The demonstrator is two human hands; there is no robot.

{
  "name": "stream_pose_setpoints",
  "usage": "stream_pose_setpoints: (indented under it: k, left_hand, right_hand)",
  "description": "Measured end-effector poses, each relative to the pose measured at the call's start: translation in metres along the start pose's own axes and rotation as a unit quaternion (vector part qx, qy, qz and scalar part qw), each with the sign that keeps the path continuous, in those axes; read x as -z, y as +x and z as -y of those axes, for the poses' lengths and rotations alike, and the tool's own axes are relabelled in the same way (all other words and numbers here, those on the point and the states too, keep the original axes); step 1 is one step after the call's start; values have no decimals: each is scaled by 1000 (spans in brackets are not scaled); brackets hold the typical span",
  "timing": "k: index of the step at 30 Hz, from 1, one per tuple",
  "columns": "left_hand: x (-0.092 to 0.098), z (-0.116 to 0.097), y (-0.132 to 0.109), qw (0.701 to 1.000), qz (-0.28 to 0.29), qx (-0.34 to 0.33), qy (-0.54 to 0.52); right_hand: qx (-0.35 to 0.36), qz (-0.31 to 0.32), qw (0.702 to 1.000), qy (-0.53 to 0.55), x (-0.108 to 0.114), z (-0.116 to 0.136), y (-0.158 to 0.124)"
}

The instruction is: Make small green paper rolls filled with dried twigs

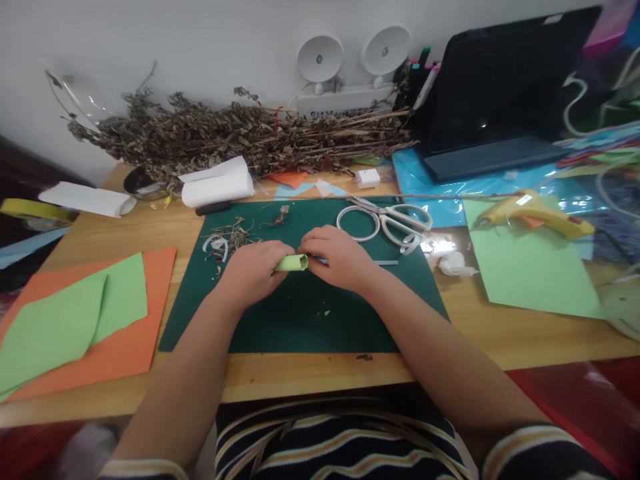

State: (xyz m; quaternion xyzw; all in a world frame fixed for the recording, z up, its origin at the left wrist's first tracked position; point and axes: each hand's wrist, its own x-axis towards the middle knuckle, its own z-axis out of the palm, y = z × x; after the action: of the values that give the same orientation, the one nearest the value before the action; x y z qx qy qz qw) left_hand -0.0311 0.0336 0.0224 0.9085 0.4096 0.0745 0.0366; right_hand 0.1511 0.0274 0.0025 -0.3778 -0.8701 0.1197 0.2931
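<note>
A small light-green paper tube point(294, 263) is gripped in my left hand point(257, 268), its round end facing right. At that end, the curled fingers of my right hand point(343, 257) come up close to the tube; what they pinch, if anything, is hidden. Both hands hover over a dark green cutting mat point(320, 327). A thin pale stick point(387, 263) shows beside my right wrist. White-handled scissors point(385, 217) lie beyond my right hand. Dry stem scraps point(233, 239) are scattered on the mat past my left hand.
Green paper point(55, 327) lies on an orange sheet point(150, 333) at left. A yellow glue gun point(537, 212) rests on green paper point(540, 280) at right. Dried plants point(225, 137), white paper rolls point(217, 188) and a dark tablet point(505, 80) line the back.
</note>
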Motion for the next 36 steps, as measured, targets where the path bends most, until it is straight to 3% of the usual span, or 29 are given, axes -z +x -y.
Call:
stream_pose_setpoints:
  k: [2, 4, 8, 11, 13, 15, 21, 25, 31, 36]
  left_hand:
    - [-1, 0, 1, 1000, -4, 3, -12]
    - [-1, -1, 0, 998, -42, 19, -53]
    - [-3, -2, -3, 965, -171, 112, -167]
    - [-6, -2, -5, 928, -212, 174, -254]
    - [-7, -3, -5, 917, -203, 184, -288]
    - [-5, -7, -4, 918, -180, 180, -305]
    - [0, -16, 0, 924, -148, 161, -313]
    - [0, -14, -1, 917, -115, 163, -344]
    - [0, -16, 1, 869, -87, 189, -449]
    - [0, -17, 3, 825, -96, 205, -518]
  right_hand:
    - [-12, -3, 999, -33, 0, 1, -1]
    - [-37, -23, 999, -17, -1, 3, 0]
    - [-97, -70, 985, 128, -5, 10, 1]
    - [-194, -76, 944, 255, -6, 15, 2]
    - [-253, -68, 909, 325, -4, 18, 3]
    - [-273, -64, 891, 357, -3, 20, 2]
    - [-228, -39, 923, 308, -4, 22, 1]
    - [-215, -31, 927, 306, -6, 21, 0]
    - [-166, -50, 951, 256, -4, 21, 1]
    - [-203, -42, 923, 325, -6, 22, 2]
